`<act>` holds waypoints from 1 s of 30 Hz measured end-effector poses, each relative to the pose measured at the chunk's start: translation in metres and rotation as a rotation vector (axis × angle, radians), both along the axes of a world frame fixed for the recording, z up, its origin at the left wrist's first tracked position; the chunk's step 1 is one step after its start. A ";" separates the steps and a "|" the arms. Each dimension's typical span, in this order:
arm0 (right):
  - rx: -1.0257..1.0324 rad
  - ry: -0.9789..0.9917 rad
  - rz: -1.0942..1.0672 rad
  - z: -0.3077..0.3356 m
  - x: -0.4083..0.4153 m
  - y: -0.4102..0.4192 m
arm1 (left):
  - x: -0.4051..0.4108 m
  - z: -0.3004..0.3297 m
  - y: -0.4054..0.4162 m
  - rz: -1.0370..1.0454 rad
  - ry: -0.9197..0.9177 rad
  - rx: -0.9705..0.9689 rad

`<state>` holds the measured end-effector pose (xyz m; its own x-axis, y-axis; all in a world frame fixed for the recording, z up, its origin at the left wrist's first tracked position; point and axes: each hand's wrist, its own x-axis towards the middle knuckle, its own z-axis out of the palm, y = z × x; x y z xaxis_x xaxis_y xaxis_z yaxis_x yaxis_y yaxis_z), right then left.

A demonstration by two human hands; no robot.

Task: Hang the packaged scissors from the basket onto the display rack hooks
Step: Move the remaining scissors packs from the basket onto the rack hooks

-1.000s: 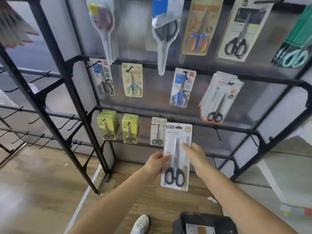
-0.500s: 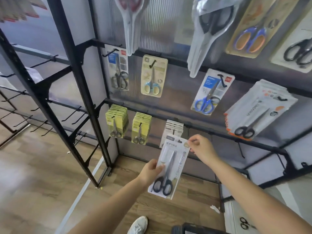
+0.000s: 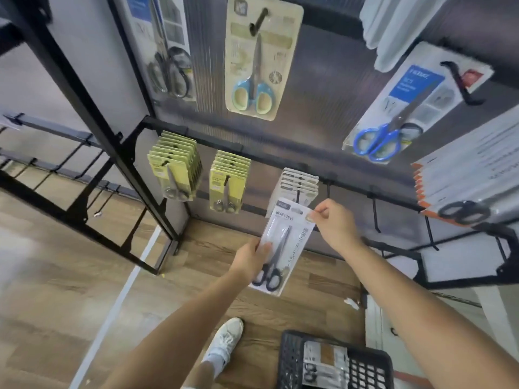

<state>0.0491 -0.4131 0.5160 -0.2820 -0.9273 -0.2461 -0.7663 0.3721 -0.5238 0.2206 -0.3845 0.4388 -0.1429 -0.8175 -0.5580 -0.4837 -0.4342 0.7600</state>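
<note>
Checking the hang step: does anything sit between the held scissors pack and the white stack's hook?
Nothing visible blocks it. The scissors pack, held by the left hand and right hand, sits just below the white stack; the hook's tip is hidden behind it.

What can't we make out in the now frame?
Head view only:
- Hang hole of the held scissors pack: too small and blurred to tell if it is on a hook.
- Basket: cut by the bottom edge, so the pack count is unknown.
- Left hand grip: fingers behind the pack are hidden.
- Grey stack: overlapped by the held pack.
</note>
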 end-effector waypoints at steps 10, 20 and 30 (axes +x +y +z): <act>-0.049 0.050 -0.031 -0.031 -0.013 -0.021 | -0.019 -0.035 -0.027 -0.027 -0.022 0.008; -0.126 0.096 0.042 -0.042 -0.019 -0.016 | -0.028 -0.061 -0.035 -0.048 0.044 -0.030; -0.168 0.039 -0.006 -0.050 -0.021 -0.016 | -0.021 -0.067 -0.038 0.026 0.096 -0.096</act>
<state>0.0285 -0.4293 0.4662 -0.2938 -0.9528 -0.0770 -0.7854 0.2865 -0.5487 0.1994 -0.4223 0.3719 -0.1695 -0.8708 -0.4614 -0.3963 -0.3684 0.8410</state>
